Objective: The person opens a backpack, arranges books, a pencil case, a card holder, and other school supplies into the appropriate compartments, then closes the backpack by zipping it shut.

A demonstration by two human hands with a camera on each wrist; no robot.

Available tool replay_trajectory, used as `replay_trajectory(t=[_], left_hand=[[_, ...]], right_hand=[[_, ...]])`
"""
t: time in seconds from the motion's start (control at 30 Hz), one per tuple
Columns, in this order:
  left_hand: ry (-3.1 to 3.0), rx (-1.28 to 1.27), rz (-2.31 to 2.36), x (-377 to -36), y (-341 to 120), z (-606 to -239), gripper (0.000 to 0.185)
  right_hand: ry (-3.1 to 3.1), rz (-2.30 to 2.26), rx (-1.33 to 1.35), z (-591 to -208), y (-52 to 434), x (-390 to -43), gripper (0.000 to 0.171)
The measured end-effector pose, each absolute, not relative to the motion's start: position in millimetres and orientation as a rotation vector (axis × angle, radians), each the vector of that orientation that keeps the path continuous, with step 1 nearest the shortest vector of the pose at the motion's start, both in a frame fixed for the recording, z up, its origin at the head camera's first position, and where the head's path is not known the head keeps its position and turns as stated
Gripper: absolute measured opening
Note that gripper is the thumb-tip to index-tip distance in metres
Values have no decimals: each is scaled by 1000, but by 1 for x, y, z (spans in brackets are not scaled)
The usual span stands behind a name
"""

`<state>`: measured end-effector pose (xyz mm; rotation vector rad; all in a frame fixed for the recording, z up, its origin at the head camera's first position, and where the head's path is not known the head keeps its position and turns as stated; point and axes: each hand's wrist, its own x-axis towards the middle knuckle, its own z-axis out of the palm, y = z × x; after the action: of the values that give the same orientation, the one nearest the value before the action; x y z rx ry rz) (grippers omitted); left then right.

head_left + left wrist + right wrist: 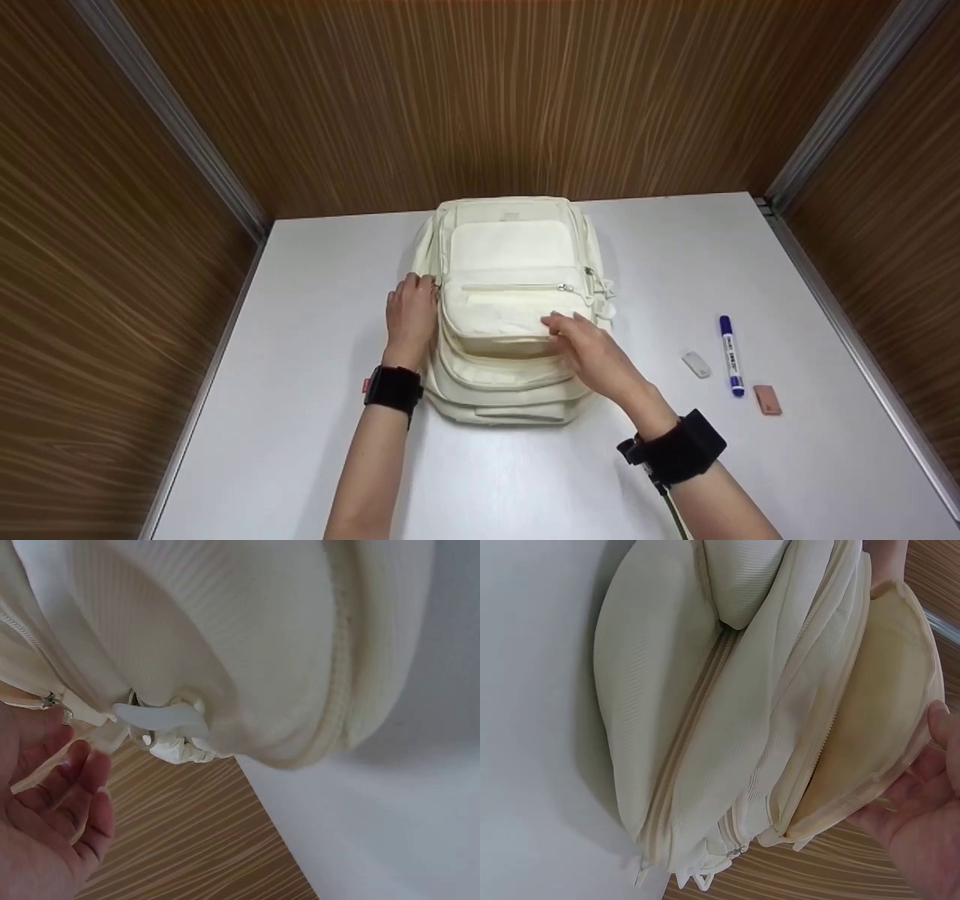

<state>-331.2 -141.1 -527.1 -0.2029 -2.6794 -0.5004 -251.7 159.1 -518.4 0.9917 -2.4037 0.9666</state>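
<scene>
A cream backpack lies on its back on the white table, front side up. At its left side my left hand has its fingers curled, thumb and fingertips at a metal zipper pull. Beside those fingers hang a white plastic buckle piece and gathered webbing. My right hand pinches the edge of the front pocket flap, thumb on one face and fingers on the other. That pocket is unzipped and gapes, its pale yellow lining showing. The compartments behind it look closed.
To the right of the backpack lie a blue-capped marker, a small white block like an eraser and a pinkish-brown one. Wood-grain panels enclose the table at the back and both sides.
</scene>
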Motion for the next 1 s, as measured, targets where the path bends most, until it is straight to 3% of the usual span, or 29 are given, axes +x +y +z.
replay_trajectory(t=[0.2, 0.4, 0.6, 0.87, 1.0], left_hand=[[-2588, -432, -661, -323, -145, -519, 20], [-2516, -755, -1048, -303, -140, -517, 34], [-2474, -911, -977, -289, -137, -531, 46], [-2358, -905, -729, -287, -131, -533, 26], [-2337, -837, -706, -289, -129, -526, 18]], right_hand=[[-2424, 964, 948, -512, 157, -252, 27], [-2368, 951, 929, -505, 155, -256, 25], [-2382, 926, 883, -495, 158, -259, 23], [-2397, 924, 856, -491, 161, -259, 11], [-2405, 969, 833, -493, 165, -256, 17]])
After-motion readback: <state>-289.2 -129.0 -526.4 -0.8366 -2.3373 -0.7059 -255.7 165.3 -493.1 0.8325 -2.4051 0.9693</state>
